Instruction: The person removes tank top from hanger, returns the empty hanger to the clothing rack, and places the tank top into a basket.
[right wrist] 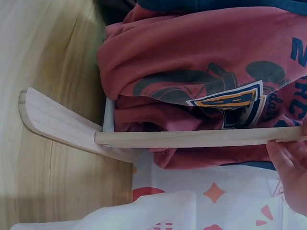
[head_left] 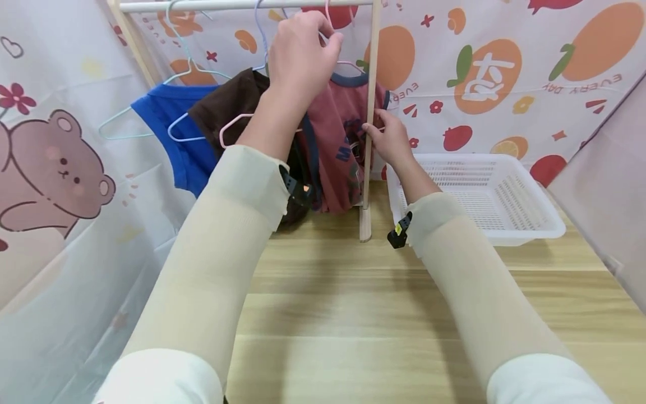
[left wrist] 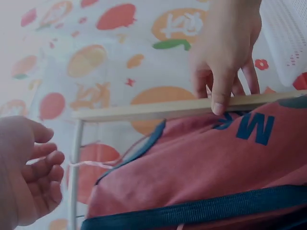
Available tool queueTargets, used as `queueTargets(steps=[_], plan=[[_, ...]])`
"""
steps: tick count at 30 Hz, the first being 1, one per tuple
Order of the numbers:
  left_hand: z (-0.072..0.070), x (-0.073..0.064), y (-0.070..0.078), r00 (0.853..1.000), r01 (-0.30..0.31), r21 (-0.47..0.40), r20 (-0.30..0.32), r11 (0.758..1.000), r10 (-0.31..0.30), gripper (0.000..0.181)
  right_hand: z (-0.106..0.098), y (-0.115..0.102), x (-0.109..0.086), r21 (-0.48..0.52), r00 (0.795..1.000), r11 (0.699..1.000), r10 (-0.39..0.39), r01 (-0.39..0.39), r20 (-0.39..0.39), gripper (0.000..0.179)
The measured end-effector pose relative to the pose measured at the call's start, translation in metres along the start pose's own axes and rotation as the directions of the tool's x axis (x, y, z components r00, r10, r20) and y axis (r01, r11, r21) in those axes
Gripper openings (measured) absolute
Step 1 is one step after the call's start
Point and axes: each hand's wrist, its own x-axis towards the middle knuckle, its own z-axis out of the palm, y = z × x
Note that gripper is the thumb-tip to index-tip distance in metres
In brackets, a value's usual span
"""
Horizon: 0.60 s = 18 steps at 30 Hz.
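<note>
A red shirt (head_left: 333, 146) with dark blue trim hangs on a pink hanger (left wrist: 91, 164) at the right end of a small clothes rack. My right hand (head_left: 391, 137) grips the rack's wooden post (head_left: 374, 67) beside the shirt, with fingers on both sides of the wood. Up near the top bar (head_left: 227, 5) is my left hand (head_left: 303, 53); its fingers are loosely bent, with nothing between them, in the left wrist view. A brown garment (head_left: 227, 104) and a blue top (head_left: 184, 140) hang further left.
A white plastic basket (head_left: 535, 233) stands on the wooden table (head_left: 328, 336) right of the rack. The rack's foot (right wrist: 62, 120) rests on the tabletop. A fruit-printed cloth (head_left: 429, 73) covers the wall behind.
</note>
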Motion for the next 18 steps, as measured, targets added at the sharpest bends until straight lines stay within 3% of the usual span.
queueTargets(steps=[8, 13, 18], plan=[[0.012, 0.031, -0.022, 0.987, 0.141, -0.019, 0.085, 0.99, -0.139, 0.041, 0.014, -0.006, 0.0, 0.046, 0.999, 0.999, 0.012, -0.014, 0.046, 0.044], [0.02, 0.04, -0.029, 0.978, 0.162, -0.022, 0.141, 0.987, -0.157, 0.04, 0.016, -0.007, -0.001, 0.06, 0.999, 0.998, 0.007, -0.009, 0.044, 0.042], [0.022, 0.041, -0.03, 0.969, 0.147, 0.008, 0.199, 0.989, -0.146, 0.039, 0.013, -0.008, -0.001, 0.057, 0.999, 0.998, 0.011, -0.014, 0.052, 0.042]])
